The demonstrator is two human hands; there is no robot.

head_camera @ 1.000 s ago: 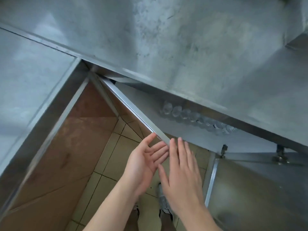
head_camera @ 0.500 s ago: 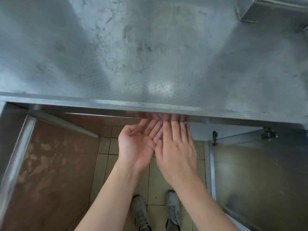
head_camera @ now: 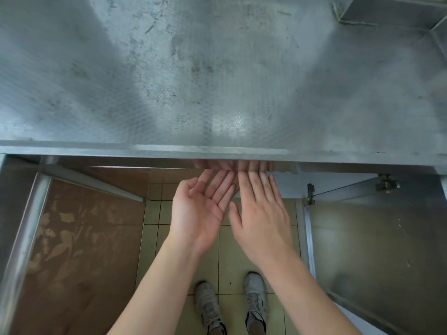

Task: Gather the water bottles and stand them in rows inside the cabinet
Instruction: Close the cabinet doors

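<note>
Scuffed steel tabletop (head_camera: 217, 76) fills the head view's upper half, and below its front edge the empty left hand (head_camera: 198, 213) and right hand (head_camera: 262, 218) spread open side by side between two open cabinet doors (head_camera: 372, 252), no water bottles visible.

Single view only, head-worn wide-angle camera. Looked steeply down from above steel countertop (head_camera: 217, 81), close to its front edge, so worktop filled upper half of frame. Below edge: both forearms, left hand (head_camera: 198, 211) and right hand (head_camera: 262, 218) near lens, then tiled floor (head_camera: 157, 213) and wearer's shoes (head_camera: 254, 303) (directly beneath). Open cabinet doors (head_camera: 367, 250) flanked both sides. No second view for overlap.
</note>
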